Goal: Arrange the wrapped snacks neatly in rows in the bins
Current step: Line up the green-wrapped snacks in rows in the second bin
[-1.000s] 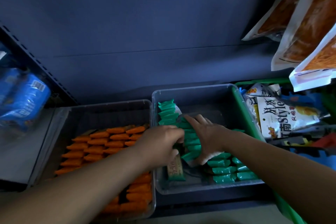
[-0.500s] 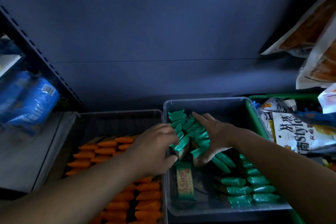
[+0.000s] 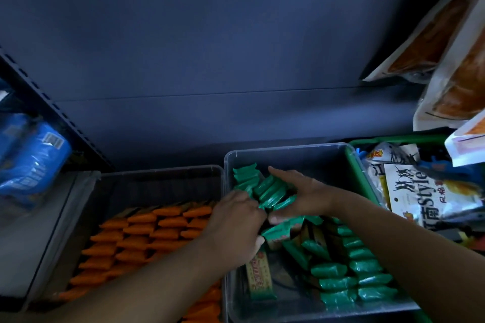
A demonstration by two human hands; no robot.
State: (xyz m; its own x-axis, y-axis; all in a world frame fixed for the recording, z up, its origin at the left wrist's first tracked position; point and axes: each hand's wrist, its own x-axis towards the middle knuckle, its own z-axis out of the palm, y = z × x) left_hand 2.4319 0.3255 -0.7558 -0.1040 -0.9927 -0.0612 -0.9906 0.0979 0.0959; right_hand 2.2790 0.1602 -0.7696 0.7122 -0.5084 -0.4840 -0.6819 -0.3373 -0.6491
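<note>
A dark blue-grey shelf back panel (image 3: 236, 47) fills the far view. At far left lie blue packets (image 3: 31, 162). Next to them, a clear plastic bin (image 3: 157, 169) holds orange wrapped snacks (image 3: 157, 228) in tidy rows. The left hand (image 3: 236, 228) reaches into the right clear bin (image 3: 288, 148), fingers curled against a loose bunch of green wrapped snacks (image 3: 270, 191) at its far left. Its fingertips are hidden, so I cannot tell whether it grips. The right hand (image 3: 304, 196) clamps that bunch between outstretched fingers and thumb. Neat green rows (image 3: 364, 267) sit near right, beside a green basket (image 3: 353, 165). Best now to squeeze the bunch square, stand it upright and align the ends.
</note>
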